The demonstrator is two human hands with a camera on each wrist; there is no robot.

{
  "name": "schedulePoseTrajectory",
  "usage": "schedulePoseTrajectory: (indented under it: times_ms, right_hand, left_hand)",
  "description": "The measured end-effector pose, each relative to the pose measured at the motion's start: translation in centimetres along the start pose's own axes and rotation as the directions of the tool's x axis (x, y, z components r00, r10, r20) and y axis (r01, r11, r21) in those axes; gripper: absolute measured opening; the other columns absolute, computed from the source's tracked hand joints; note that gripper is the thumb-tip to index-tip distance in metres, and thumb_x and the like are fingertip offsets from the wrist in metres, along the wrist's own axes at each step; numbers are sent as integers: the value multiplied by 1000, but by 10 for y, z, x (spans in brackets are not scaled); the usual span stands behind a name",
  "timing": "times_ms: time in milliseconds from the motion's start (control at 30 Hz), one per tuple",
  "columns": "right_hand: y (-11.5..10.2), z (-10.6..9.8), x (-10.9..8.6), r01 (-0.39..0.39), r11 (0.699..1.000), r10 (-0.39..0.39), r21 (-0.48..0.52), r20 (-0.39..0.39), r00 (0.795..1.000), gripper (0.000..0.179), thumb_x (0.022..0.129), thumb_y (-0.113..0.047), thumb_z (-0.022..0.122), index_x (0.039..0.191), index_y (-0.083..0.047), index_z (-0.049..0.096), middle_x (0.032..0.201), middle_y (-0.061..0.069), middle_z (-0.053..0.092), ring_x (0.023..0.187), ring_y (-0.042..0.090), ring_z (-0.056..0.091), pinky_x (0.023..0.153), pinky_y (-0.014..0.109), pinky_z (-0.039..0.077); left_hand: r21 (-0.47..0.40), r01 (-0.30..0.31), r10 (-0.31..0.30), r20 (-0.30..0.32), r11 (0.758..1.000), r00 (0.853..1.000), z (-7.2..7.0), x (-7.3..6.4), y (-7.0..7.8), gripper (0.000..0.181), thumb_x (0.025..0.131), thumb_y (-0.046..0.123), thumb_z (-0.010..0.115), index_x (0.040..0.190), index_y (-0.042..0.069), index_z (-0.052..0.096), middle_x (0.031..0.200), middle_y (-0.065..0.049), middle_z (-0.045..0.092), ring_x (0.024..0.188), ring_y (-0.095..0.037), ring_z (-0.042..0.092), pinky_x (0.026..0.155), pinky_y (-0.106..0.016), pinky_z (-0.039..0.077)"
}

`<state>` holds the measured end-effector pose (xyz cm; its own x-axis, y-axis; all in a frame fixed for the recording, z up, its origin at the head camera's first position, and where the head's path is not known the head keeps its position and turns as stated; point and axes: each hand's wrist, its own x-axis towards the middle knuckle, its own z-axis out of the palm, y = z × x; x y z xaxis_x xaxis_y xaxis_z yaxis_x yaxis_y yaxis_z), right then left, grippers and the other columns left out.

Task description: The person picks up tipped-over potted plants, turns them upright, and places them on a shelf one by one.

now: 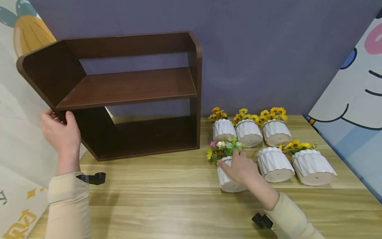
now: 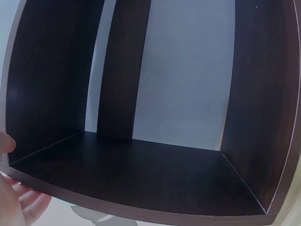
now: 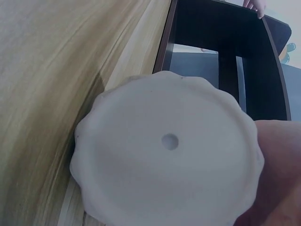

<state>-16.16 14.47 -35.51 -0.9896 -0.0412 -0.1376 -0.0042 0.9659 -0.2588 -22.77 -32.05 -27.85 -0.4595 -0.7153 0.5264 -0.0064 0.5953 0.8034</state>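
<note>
A dark brown two-tier shelf (image 1: 131, 87) stands at the left, against the back panel. My left hand (image 1: 61, 134) grips the front edge of its left side panel; in the left wrist view, the thumb is inside the panel and the fingers (image 2: 34, 202) are outside. My right hand (image 1: 241, 166) holds a white fluted flowerpot (image 1: 227, 181) lying on its side, thumb across its upper left. Mixed pink, white and yellow flowers (image 1: 223, 149) point backward from this pot. Its scalloped base (image 3: 164, 165), with a small central dimple, faces the right wrist camera.
More white pots with yellow flowers lie on their sides at the right: three in the back row (image 1: 249, 133), two in front (image 1: 314, 167). Beneath everything is a wood-grain table (image 1: 167, 199). A grey-blue panel (image 1: 253, 53) closes the back; printed panels (image 1: 349, 96) flank both sides.
</note>
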Motion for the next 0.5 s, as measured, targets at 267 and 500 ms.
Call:
schedulePoseTrajectory:
  times_ms: [267,500]
  right_hand:
    - [2,-2,7,-13,999,11,38,39,999,93,86,-61,39,134,16,19,131,39,32,108,56,42,86,58,39]
    - [2,-1,11,-31,997,26,72,70,997,89,86,-55,42,134,16,19,131,39,32,110,56,41,89,57,37]
  left_hand:
    - [-15,-26,27,48,1000,998,6,1,-8,39,85,37,49,121,24,43,99,10,50,98,-19,49,83,-30,34]
    - [-10,34,-33,100,999,994,7,4,-14,38,89,38,45,124,24,44,120,-8,56,109,-23,51,90,-34,36]
